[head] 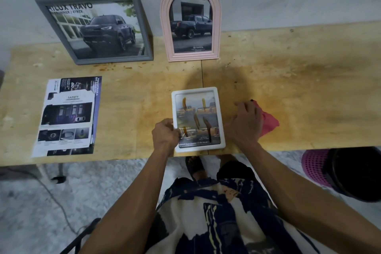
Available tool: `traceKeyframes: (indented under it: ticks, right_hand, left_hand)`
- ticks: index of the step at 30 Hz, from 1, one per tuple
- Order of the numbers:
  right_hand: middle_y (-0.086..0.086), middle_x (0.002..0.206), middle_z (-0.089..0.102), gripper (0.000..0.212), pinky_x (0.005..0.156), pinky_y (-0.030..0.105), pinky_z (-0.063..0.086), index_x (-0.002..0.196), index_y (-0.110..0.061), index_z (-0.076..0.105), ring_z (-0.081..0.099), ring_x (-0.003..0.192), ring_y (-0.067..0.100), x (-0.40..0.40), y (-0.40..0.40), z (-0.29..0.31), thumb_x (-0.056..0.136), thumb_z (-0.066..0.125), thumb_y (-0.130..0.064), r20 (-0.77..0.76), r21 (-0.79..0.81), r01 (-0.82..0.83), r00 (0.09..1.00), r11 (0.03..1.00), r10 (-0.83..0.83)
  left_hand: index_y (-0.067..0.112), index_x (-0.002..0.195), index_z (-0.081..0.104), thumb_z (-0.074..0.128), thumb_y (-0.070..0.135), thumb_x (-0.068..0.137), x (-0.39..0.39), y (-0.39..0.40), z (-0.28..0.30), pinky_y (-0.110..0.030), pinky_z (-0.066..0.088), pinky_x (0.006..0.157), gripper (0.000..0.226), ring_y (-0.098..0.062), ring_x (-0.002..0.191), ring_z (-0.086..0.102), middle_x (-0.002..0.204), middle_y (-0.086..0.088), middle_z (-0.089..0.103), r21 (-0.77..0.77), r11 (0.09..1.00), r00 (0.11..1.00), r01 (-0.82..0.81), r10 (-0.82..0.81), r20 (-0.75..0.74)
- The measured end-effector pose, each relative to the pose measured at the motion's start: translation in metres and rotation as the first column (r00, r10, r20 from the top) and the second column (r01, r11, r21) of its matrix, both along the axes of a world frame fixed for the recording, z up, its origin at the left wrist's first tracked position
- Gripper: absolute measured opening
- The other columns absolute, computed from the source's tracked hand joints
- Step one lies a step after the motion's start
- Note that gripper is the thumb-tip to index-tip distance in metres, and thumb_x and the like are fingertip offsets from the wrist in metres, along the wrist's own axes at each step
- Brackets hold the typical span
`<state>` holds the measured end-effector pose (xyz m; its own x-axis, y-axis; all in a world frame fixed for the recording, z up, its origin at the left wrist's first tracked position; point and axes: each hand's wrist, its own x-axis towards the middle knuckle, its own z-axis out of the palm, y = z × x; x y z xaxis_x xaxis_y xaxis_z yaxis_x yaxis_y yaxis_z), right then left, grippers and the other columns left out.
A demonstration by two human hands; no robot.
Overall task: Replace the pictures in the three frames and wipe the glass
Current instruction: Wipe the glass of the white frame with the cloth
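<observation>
Head view shows me the desk with two of the three frames apparently finished; the grey frame and the pink arched frame stand upright along the far edge against the wall, each holding a picture of a truck. The white frame lies flat at the near edge, face up with a picture in it, and brown streaks across its glass tell me the wiping is not yet done here. My left hand grips the frame's near-left side, fingers curled over the rim; my right hand lies just beside its right side, fingers bent over the pink cloth, which I judge it is holding. Loose printed sheets lie toward the left end. I judge what remains is to wipe this glass and stand the frame with the others.
</observation>
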<state>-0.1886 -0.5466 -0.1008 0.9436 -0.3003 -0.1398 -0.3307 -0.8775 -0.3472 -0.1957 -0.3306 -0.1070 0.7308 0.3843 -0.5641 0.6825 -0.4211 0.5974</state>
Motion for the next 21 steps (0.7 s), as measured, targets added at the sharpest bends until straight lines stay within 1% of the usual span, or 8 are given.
traceKeyframes:
  ticks: [2, 4, 6, 9, 11, 14, 18, 21]
  right_hand:
    - [0.006, 0.137, 0.043, 0.043, 0.097, 0.048, 0.034, 0.125, -0.021, 0.051, 0.036, 0.124, 0.034, 0.000, -0.014, 0.000, 0.082, 0.052, -0.026, -0.027, -0.103, -0.007, 1.000, 0.995, 0.004]
    - [0.003, 0.146, 0.029, 0.043, 0.102, 0.056, 0.026, 0.131, -0.029, 0.043, 0.025, 0.129, 0.036, 0.000, -0.027, -0.006, 0.089, 0.051, -0.034, -0.152, -0.152, -0.021, 0.988, 0.988, -0.002]
    - [0.001, 0.153, 0.017, 0.047, 0.104, 0.064, 0.021, 0.140, -0.039, 0.031, 0.015, 0.134, 0.040, -0.001, -0.036, -0.014, 0.095, 0.044, -0.045, -0.299, -0.140, -0.026, 0.954, 0.990, -0.017]
    - [0.000, 0.157, 0.010, 0.053, 0.102, 0.063, 0.030, 0.148, -0.043, 0.021, 0.014, 0.133, 0.042, -0.005, -0.043, -0.025, 0.098, 0.037, -0.046, -0.395, -0.044, 0.016, 0.918, 0.999, -0.032]
    - [0.008, 0.154, 0.014, 0.056, 0.095, 0.053, 0.036, 0.151, -0.039, 0.020, 0.023, 0.126, 0.041, -0.009, -0.046, -0.030, 0.099, 0.041, -0.036, -0.359, -0.058, -0.030, 0.933, 0.998, 0.007]
    - [0.016, 0.142, 0.032, 0.058, 0.078, 0.036, 0.026, 0.151, -0.027, 0.028, 0.036, 0.112, 0.036, -0.009, -0.060, -0.036, 0.097, 0.046, -0.019, -0.271, -0.109, -0.126, 0.958, 0.986, 0.092]
    - [0.017, 0.123, 0.053, 0.036, 0.079, 0.036, 0.040, 0.134, -0.013, 0.052, 0.051, 0.106, 0.040, 0.013, -0.060, -0.025, 0.100, 0.044, -0.020, -0.168, 0.171, 0.104, 0.983, 0.980, -0.075]
    - [0.011, 0.105, 0.064, 0.030, 0.069, 0.030, 0.036, 0.120, -0.011, 0.061, 0.059, 0.090, 0.029, 0.027, -0.037, -0.007, 0.102, 0.043, -0.027, -0.040, 0.306, 0.138, 0.990, 0.942, -0.133]
  left_hand:
    - [0.014, 0.100, 0.068, 0.071, 0.001, 0.085, 0.000, 0.001, -0.001, -0.022, 0.044, 0.070, 0.020, -0.017, 0.074, 0.058, 0.080, 0.001, 0.065, 0.005, 1.000, 1.000, 0.006, -0.006, 0.002]
    - [0.013, 0.099, 0.068, 0.071, 0.002, 0.085, 0.000, 0.001, -0.002, -0.025, 0.047, 0.071, 0.019, -0.018, 0.074, 0.060, 0.079, 0.002, 0.066, 0.010, 1.000, 1.000, 0.014, -0.014, 0.003]
    - [0.014, 0.100, 0.068, 0.071, 0.002, 0.085, -0.001, 0.000, -0.002, -0.025, 0.047, 0.070, 0.018, -0.018, 0.075, 0.060, 0.081, 0.002, 0.067, 0.011, 1.000, 1.000, 0.022, -0.022, 0.001]
    - [0.016, 0.098, 0.067, 0.071, 0.004, 0.086, 0.000, 0.001, 0.000, -0.022, 0.043, 0.070, 0.018, -0.017, 0.075, 0.060, 0.083, 0.001, 0.067, 0.010, 0.999, 0.999, 0.032, -0.032, 0.003]
    - [0.019, 0.097, 0.065, 0.071, 0.006, 0.086, 0.000, 0.002, 0.001, -0.023, 0.044, 0.071, 0.018, -0.018, 0.077, 0.060, 0.084, 0.000, 0.067, 0.009, 0.999, 0.999, 0.046, -0.046, -0.001]
    - [0.020, 0.097, 0.065, 0.073, 0.008, 0.086, -0.002, 0.005, -0.001, -0.029, 0.051, 0.076, 0.018, -0.021, 0.081, 0.063, 0.086, -0.003, 0.069, 0.001, 0.998, 0.998, 0.061, -0.061, 0.007]
    - [0.016, 0.097, 0.066, 0.068, 0.016, 0.092, -0.002, 0.007, -0.007, -0.026, 0.043, 0.069, 0.005, -0.022, 0.076, 0.062, 0.079, -0.002, 0.067, 0.049, 0.989, 0.987, 0.143, -0.146, 0.062]
    - [0.011, 0.102, 0.068, 0.059, 0.024, 0.096, -0.003, 0.008, -0.017, -0.035, 0.051, 0.068, 0.018, -0.032, 0.081, 0.064, 0.084, -0.009, 0.070, 0.185, 0.958, 0.951, 0.218, -0.251, 0.180]
